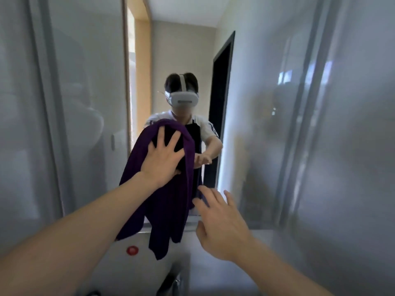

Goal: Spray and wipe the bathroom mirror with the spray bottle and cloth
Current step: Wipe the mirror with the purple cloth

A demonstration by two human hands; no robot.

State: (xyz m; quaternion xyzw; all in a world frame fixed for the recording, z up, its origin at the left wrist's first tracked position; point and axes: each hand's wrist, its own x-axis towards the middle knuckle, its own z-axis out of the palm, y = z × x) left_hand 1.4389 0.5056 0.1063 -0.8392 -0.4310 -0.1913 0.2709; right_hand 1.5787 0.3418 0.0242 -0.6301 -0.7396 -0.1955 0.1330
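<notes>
Both hands spread: left hand (159, 161) flattens purple cloth (168, 206) against mirror (181, 50) (right hand (222, 227) empty).

Purple cloth (168, 201) draped against mirror (181, 50)

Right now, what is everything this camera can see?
cloth: one, dark purple, pressed flat on the mirror, lower part hanging down.
mirror: one, centre, reflecting the person with a white headset.
frosted panels: grey, left and right of the mirror.
red round button: one, on a white surface below the cloth.
spray bottle: none in view.
left hand: fingers spread, pressing the cloth against the glass.
right hand: open, holding nothing, near the cloth's lower edge.
</notes>
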